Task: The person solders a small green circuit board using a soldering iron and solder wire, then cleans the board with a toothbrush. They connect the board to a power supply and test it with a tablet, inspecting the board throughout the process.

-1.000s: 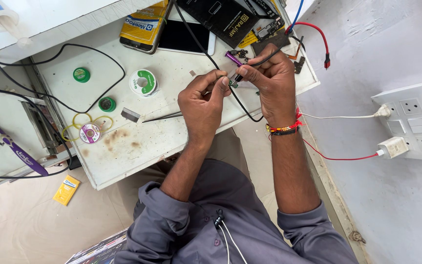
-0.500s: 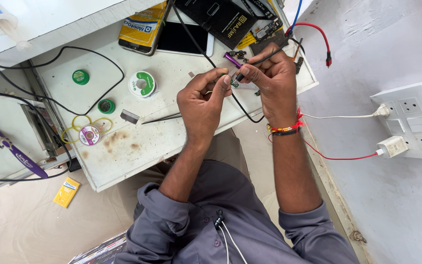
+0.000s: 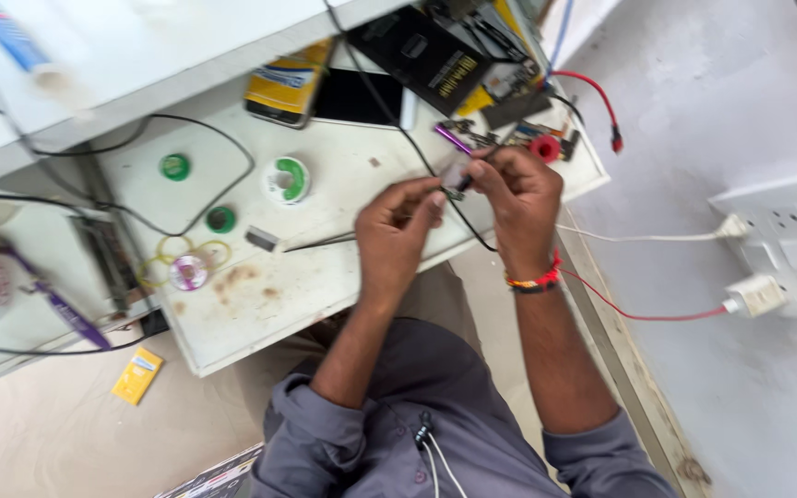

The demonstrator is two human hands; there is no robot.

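Note:
My left hand [image 3: 397, 232] and my right hand [image 3: 517, 195] meet over the white workbench [image 3: 260, 286], both pinching a small grey part [image 3: 456, 177] between their fingertips. A black wire [image 3: 468, 226] runs from that part down under my right hand. My right wrist wears a red and yellow thread band [image 3: 532, 279]. Metal tweezers [image 3: 320, 242] lie on the bench just left of my left hand. The view is blurred, so the part's details cannot be made out.
A green solder spool [image 3: 286, 178], two small green tins [image 3: 174, 167], a dark phone [image 3: 362, 97], a yellow packet [image 3: 286, 85], a black box [image 3: 426, 57] and red-tipped leads [image 3: 601, 111] lie on the bench. A white power strip [image 3: 786, 249] sits at right with plugs in it.
The view has shifted and blurred. My hands have stayed together on the small part, moving slightly right and toward the bench's near edge.

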